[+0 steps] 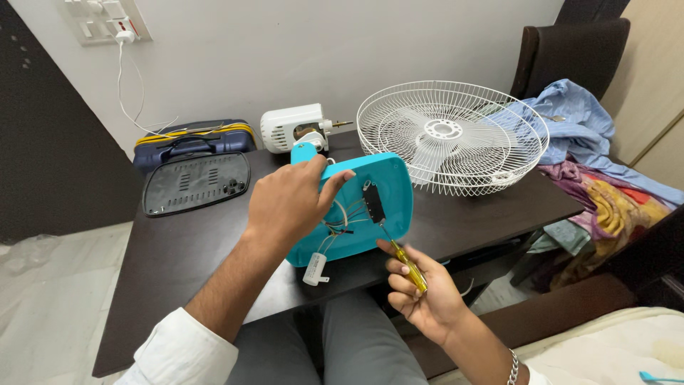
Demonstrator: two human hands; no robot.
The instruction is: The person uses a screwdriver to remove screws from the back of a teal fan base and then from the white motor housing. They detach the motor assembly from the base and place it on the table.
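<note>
The turquoise fan base [388,187] stands tilted on edge near the front of the dark table [185,249], its open underside showing coloured wires and a black switch block; a white capacitor [314,269] dangles below; the left hand [288,203] has its grip clenched on the upper rim; the right hand [420,296] grasps a yellow screwdriver [407,265], tip at the block; a white wire guard [452,135], motor [293,127] and black cover plate [196,182] lie behind, near a pale wall.
</note>
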